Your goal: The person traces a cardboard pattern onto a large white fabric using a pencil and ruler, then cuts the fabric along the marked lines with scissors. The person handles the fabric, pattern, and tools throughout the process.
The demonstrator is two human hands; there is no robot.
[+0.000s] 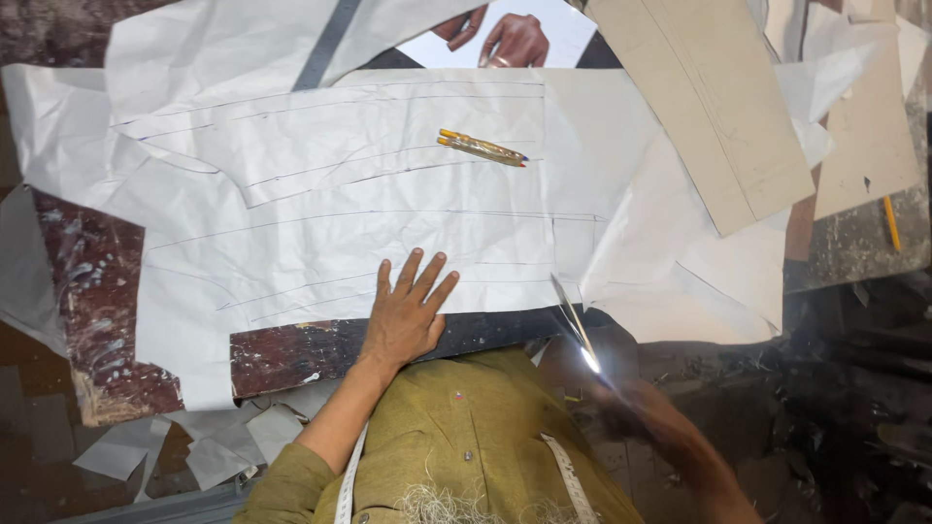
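My left hand [408, 312] lies flat, fingers spread, on the near edge of a large creased white paper pattern [320, 194] marked with drawn lines. My right hand [636, 406] is blurred and in shadow at the lower right. It grips a pair of scissors [575, 328] whose shiny blades point up at the paper's near edge, just right of my left hand. Two pencils [482, 148] lie side by side on the paper further away.
Another person's hands [505, 37] rest at the far edge of the table. Tan cardboard pieces [699, 107] overlap the paper at the upper right, with a yellow pencil [891, 223] beside them. Paper scraps [243, 437] lie below the dark wooden table edge [291, 354].
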